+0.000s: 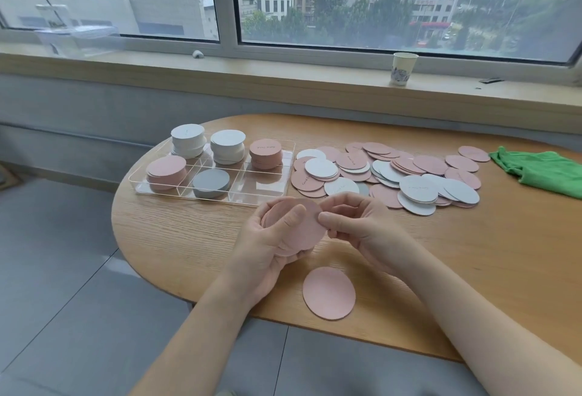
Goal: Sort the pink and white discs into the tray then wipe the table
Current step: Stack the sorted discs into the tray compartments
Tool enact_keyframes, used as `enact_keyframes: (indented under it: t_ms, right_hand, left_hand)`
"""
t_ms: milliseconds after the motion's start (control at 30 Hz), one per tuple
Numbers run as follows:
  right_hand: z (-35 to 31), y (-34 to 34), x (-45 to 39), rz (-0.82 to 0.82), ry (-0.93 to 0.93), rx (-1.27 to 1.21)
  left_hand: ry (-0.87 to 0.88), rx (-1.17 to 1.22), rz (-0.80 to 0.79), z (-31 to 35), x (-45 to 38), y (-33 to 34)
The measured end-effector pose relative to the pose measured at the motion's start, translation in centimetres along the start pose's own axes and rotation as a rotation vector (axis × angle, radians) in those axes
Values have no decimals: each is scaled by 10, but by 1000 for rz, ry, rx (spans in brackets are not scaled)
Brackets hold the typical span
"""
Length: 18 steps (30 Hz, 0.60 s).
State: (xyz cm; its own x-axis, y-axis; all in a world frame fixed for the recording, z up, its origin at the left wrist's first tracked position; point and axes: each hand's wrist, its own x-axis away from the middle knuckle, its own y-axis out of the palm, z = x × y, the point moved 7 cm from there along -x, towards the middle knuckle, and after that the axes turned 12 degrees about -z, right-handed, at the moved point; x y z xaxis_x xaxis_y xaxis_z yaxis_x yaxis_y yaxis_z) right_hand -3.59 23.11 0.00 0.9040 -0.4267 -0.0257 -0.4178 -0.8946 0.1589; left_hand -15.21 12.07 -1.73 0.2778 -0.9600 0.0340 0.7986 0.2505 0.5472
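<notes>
Tray (176,191) five stacks done; big mixed pile (390,175) right of tray unsorted. Left hand (271,238) grips pink stack (302,232), right hand (356,225) pinches its edge. Cloth (541,169) untouched.

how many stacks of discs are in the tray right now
5: white stacks back left and back middle, pink back right and front left, grey front middle. Front right compartment holds none.

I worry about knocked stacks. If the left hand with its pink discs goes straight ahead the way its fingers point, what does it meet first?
Probably the clear tray, at its near wall by the empty compartment; depth is unclear.
</notes>
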Motion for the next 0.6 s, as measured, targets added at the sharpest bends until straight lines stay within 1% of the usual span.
enact_keyframes:
  t_ms: [100, 200, 267, 333, 367, 433, 500, 600]
  right_hand:
    - [-3, 4, 1, 69, -39, 217]
    - [-8, 3, 12, 127, -52, 315]
    - [-8, 1, 25, 73, 33, 484]
    - [-2, 2, 39, -47, 158, 692]
    - [0, 4, 45, -99, 194, 784]
    - [4, 8, 55, -164, 209, 930]
    - [5, 12, 61, -177, 199, 1010]
    - [6, 13, 63, -169, 221, 1006]
  left_hand:
    - [2, -17, -5, -1, 0, -1]
    - [3, 16, 2, -1, 0, -2]
    - [11, 47, -15, 0, 1, -1]
    - [15, 63, -45, 0, 1, 1]
    - [14, 63, -56, 1, 2, 1]
    - [4, 60, -75, 0, 4, 4]
    - [-2, 57, -99, -2, 9, 8]
    - [12, 58, -110, -3, 15, 10]
